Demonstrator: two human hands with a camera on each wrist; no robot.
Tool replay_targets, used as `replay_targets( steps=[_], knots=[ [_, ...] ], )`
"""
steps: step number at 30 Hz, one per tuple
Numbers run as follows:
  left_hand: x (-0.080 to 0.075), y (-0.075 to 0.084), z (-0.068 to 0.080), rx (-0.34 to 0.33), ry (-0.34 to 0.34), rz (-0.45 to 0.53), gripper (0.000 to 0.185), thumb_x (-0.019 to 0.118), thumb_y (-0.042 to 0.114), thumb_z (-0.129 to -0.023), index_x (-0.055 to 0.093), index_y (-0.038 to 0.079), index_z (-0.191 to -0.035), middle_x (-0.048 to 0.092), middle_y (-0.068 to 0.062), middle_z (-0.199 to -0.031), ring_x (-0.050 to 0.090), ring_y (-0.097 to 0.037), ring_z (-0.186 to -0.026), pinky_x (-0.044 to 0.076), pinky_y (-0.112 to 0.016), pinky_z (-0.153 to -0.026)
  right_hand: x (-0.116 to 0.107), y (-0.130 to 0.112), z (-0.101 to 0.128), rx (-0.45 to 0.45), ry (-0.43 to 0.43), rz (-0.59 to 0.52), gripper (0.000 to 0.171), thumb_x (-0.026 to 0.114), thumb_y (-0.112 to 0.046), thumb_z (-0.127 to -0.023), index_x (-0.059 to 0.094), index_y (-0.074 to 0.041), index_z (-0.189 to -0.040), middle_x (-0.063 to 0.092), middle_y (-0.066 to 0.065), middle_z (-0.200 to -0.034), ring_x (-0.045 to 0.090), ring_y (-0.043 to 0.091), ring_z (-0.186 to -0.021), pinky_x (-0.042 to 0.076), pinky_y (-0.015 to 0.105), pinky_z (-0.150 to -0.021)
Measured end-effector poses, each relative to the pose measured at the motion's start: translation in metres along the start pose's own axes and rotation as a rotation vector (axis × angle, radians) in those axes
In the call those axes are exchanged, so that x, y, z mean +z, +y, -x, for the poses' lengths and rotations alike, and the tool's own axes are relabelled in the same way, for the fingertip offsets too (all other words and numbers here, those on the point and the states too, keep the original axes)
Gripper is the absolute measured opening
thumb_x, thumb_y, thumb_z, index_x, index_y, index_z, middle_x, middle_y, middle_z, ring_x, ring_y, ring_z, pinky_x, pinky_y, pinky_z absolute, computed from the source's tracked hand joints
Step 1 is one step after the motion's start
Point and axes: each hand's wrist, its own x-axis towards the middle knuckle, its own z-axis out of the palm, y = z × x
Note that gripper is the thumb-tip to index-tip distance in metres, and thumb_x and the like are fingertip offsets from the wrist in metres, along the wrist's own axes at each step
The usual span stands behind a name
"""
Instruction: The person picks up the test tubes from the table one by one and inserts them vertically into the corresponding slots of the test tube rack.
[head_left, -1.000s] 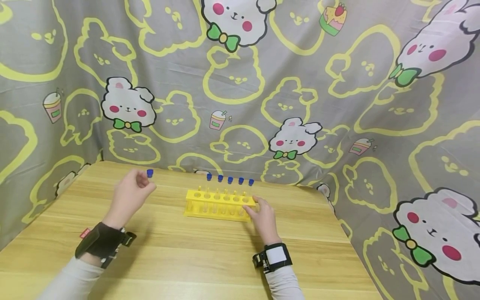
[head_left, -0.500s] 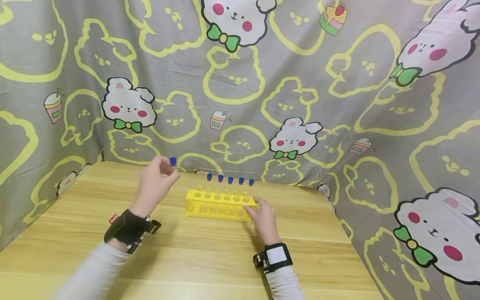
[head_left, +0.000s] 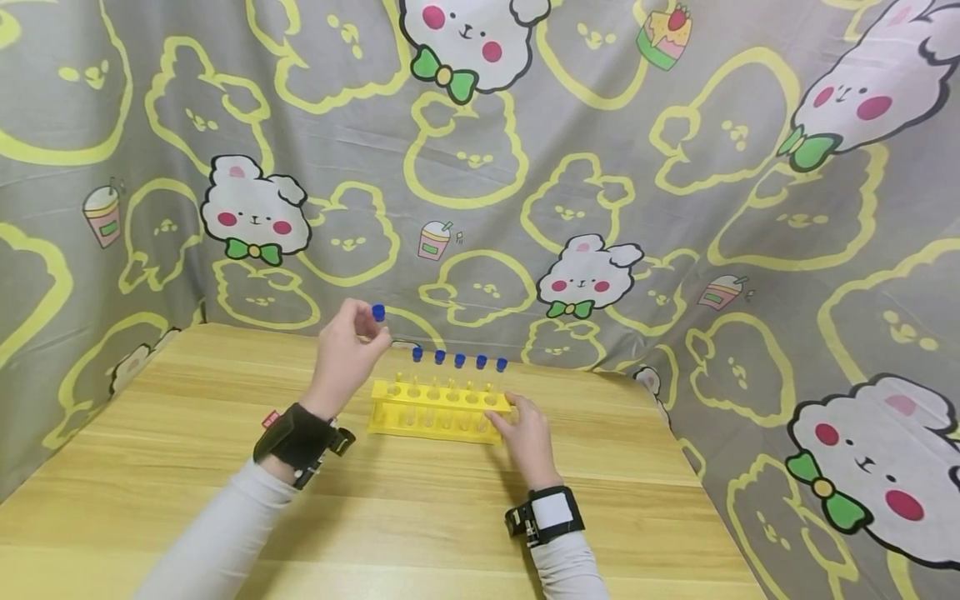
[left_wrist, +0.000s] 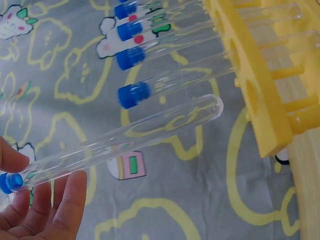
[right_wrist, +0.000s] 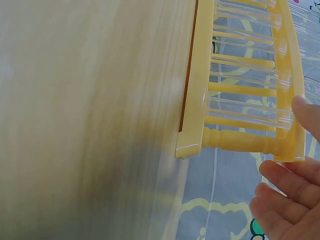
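My left hand point(head_left: 345, 350) pinches a clear glass test tube point(left_wrist: 150, 127) near its blue cap point(left_wrist: 11, 183), between thumb and fingers. The tube's rounded end points toward a yellow test tube rack point(head_left: 438, 435) and is apart from it in the left wrist view. Several capped tubes point(left_wrist: 134, 95) stand in the rack; the hole at its left end holds none. At the rack's right end, my right hand point(head_left: 531, 437) grips the top plate, thumb in front and fingers around the end. In the right wrist view the thumb point(right_wrist: 304, 112) lies on the plate's edge.
The rack stands toward the back of a light wooden table point(head_left: 420, 517). A grey curtain point(head_left: 360, 150) with bunny drawings hangs behind and at both sides. Each wrist wears a black strap point(head_left: 296, 437) with a small camera.
My left hand has moved right and slightly up with the test tube, from the table's left side to just beside the rack's left end. My right hand and the rack have stayed put.
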Motion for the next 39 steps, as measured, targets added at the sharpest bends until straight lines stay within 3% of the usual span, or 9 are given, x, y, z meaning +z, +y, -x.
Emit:
replay_targets(
  steps=[24, 34, 39],
  knots=[
    [0.032, -0.033, 0.011, 0.004, -0.113, -0.041, 0.026, 0.063, 0.01, -0.085, 0.051, 0.006, -0.108, 0.062, -0.011, -0.093, 0.065, -0.026, -0.086, 0.055, -0.04, -0.077, 0.002, 0.003, 0.0, -0.028, 0.016, -0.01, 0.056, 0.075, -0.035, -0.082, 0.063, 0.001, -0.123, 0.065, 0.021, -0.124, 0.06, 0.037, -0.119, 0.05, 0.046, -0.099],
    [0.039, -0.041, 0.02, -0.065, -0.161, -0.039, 0.028, 0.062, 0.01, -0.085, 0.052, 0.005, -0.11, 0.063, -0.011, -0.098, 0.064, -0.026, -0.089, 0.056, -0.04, -0.079, 0.002, 0.004, -0.001, -0.054, 0.029, -0.009, 0.054, 0.076, -0.032, -0.081, 0.063, 0.002, -0.122, 0.065, 0.022, -0.123, 0.061, 0.038, -0.117, 0.05, 0.047, -0.098],
    [0.041, -0.045, 0.021, -0.067, -0.164, -0.046, 0.028, 0.062, 0.01, -0.085, 0.052, 0.005, -0.11, 0.062, -0.012, -0.098, 0.064, -0.027, -0.09, 0.056, -0.041, -0.081, 0.001, 0.003, -0.001, -0.056, 0.032, -0.005, 0.054, 0.075, -0.032, -0.082, 0.063, 0.002, -0.122, 0.066, 0.021, -0.122, 0.061, 0.037, -0.118, 0.05, 0.047, -0.098]
  ],
)
